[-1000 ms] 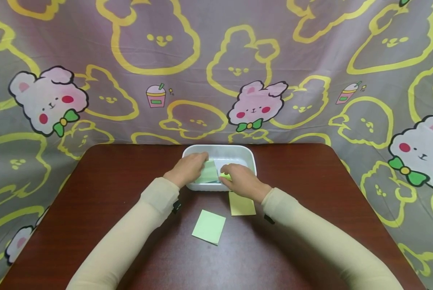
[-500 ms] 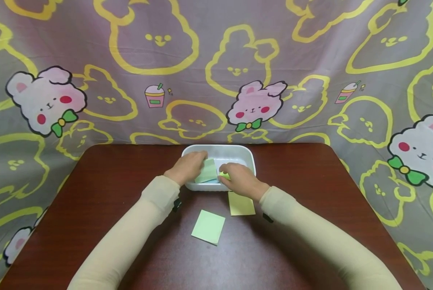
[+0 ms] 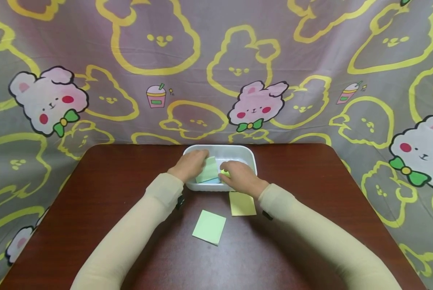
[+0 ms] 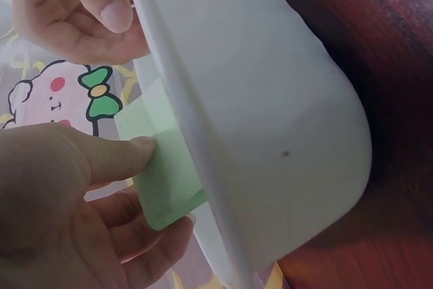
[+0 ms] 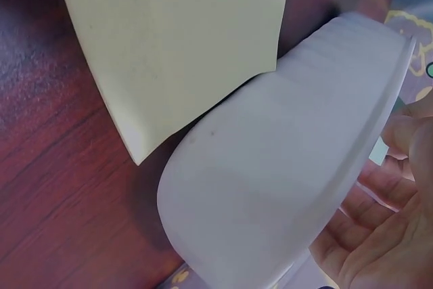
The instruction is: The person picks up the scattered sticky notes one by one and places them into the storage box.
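My left hand (image 3: 190, 165) pinches a pale green sticky note pad (image 4: 169, 167) between thumb and fingers, tilted inside the white tray (image 3: 238, 150). In the left wrist view the thumb presses the pad's near face while fingers curl behind it. A light blue piece (image 3: 212, 181) shows under the pad in the tray. The right hand (image 3: 241, 177) reaches over the tray's near rim, fingers curled. Between its thumb and fingers shows a small bright yellow-green thing (image 3: 225, 173), mostly hidden by the hand.
Outside the tray, a yellow sticky note pad (image 3: 243, 204) lies against its front wall. Closer to me a light green pad (image 3: 209, 227) lies on the dark red-brown table (image 3: 129, 169). A printed cartoon curtain (image 3: 187, 80) hangs behind the table.
The green pad in my left hand has tilted a little, its upper edge rising slightly, and more of the blue piece below shows. The right hand has barely moved.
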Available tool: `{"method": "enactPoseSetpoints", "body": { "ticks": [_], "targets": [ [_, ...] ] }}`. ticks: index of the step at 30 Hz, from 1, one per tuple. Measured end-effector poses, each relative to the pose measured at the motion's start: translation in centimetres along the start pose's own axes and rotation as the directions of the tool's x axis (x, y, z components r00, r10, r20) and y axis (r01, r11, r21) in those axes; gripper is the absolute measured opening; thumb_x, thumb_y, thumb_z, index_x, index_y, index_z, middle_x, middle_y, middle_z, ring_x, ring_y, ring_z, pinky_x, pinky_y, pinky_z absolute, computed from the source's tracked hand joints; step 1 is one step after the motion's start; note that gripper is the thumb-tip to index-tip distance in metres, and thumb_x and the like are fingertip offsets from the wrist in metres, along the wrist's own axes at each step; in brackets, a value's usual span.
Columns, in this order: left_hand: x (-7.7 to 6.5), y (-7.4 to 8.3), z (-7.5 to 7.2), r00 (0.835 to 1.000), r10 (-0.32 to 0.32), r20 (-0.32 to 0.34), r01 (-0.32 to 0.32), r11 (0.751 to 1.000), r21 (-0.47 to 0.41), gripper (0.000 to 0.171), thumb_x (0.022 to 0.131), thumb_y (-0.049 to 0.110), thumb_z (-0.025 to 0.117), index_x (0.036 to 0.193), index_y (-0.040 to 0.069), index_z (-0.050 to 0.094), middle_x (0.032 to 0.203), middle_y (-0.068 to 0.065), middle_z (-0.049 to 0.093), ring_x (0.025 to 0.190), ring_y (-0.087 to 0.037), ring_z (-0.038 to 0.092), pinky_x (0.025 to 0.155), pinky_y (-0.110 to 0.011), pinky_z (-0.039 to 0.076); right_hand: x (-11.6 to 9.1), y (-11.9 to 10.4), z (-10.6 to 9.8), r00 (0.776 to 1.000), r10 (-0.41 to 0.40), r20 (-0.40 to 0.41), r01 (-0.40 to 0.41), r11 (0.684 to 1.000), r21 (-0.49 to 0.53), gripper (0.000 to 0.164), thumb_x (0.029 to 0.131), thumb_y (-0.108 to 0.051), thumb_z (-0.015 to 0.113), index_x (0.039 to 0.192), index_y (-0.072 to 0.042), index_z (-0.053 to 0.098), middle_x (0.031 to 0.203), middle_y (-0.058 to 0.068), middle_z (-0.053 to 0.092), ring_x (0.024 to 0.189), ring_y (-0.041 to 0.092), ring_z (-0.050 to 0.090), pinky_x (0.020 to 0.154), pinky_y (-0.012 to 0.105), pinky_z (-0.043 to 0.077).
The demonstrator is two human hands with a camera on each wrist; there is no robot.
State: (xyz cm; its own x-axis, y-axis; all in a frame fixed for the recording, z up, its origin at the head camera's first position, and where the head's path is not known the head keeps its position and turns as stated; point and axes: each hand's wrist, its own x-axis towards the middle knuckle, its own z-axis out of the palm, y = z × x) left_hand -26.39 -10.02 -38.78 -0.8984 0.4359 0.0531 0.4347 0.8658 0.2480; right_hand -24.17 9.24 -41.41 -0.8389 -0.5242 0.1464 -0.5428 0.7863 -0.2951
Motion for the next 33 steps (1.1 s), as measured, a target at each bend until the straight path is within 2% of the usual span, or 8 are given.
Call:
{"method": "enactPoseSetpoints", "body": {
  "ticks": [12,23,33],
  "targets": [
    [0.8,0.1,-0.2,1.0,-0.022,0.022,0.021,0.999,0.026,0.012,0.093,0.004,0.053,0.101,0.008,0.061,0.092,-0.009,0.065,0.086,-0.024,0.056,0.079,-0.039,0.048,0.7,0.5,-0.4,1.0,-0.001,0.024,0.001,1.0,-0.016,0.032,0.093,-0.027,0.06,0.113,-0.003,0.066,0.103,0.01,0.072,0.097,0.024,0.068,0.088,0.039,0.053],
    [1.3,0.1,-0.1,1.0,-0.026,0.006,0.025,0.998,0.056,0.014,0.091,-0.001,0.051,0.088,0.008,0.061,0.083,-0.008,0.062,0.077,-0.02,0.053,0.072,-0.038,0.046,1.3,0.7,-0.8,0.999,0.0,0.044,0.002,0.999,-0.039,0.031,0.092,-0.027,0.062,0.11,-0.002,0.066,0.099,0.011,0.072,0.093,0.024,0.068,0.083,0.04,0.053],
    [1.7,0.2,0.0,0.998,-0.055,0.019,0.053,0.993,0.105,0.015,0.094,0.0,0.049,0.097,0.006,0.063,0.096,-0.012,0.067,0.09,-0.026,0.064,0.082,-0.043,0.052,1.5,0.7,-0.7,0.996,0.033,0.082,-0.031,0.999,-0.03,0.032,0.093,-0.028,0.061,0.112,-0.002,0.066,0.101,0.011,0.072,0.095,0.024,0.068,0.086,0.04,0.053]
  ]
}}
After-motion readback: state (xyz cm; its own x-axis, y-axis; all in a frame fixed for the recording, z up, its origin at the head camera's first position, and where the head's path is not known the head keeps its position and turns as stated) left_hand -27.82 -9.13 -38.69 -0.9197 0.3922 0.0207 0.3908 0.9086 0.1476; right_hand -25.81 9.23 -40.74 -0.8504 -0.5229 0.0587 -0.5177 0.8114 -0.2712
